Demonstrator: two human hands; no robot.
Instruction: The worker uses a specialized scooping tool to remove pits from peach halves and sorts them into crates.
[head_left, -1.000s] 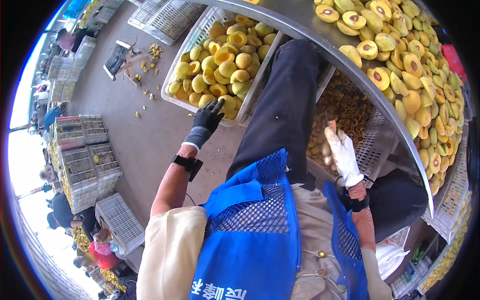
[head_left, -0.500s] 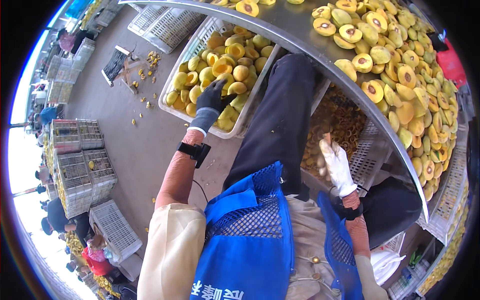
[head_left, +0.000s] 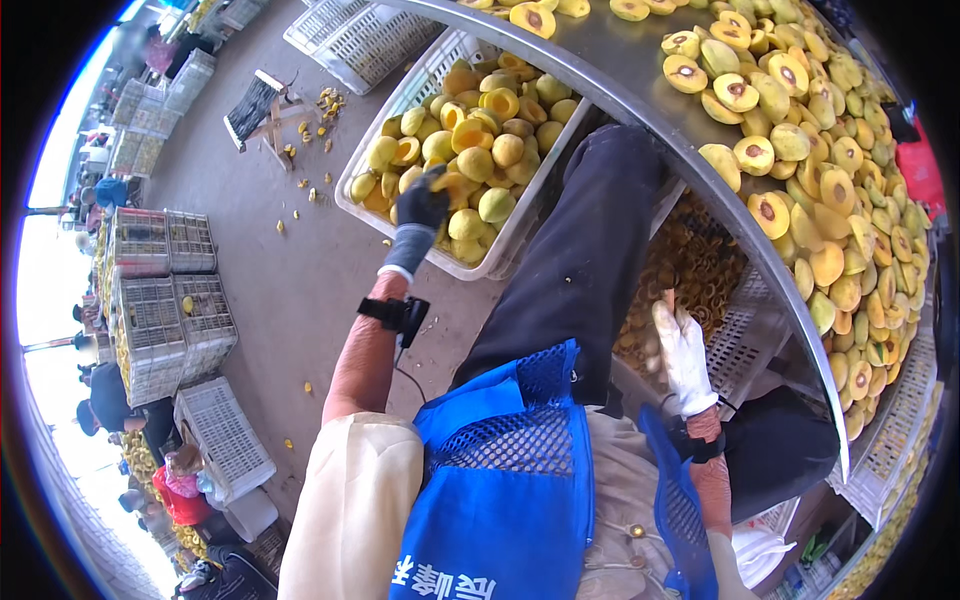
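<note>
Two gloved hands work beside the white crate of yellow peaches: your left hand closes on one inside it, your right hand hangs open-fingered, well apart. Peaches likely bruise; cup them around the middle.

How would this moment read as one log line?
left hand: reaching into crate of yellow fruit | right hand: empty, by crate of pits

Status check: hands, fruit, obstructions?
Left hand in the white crate, on yellow fruit. Right hand at the table rim, grip unclear. No obstruction visible.
</note>
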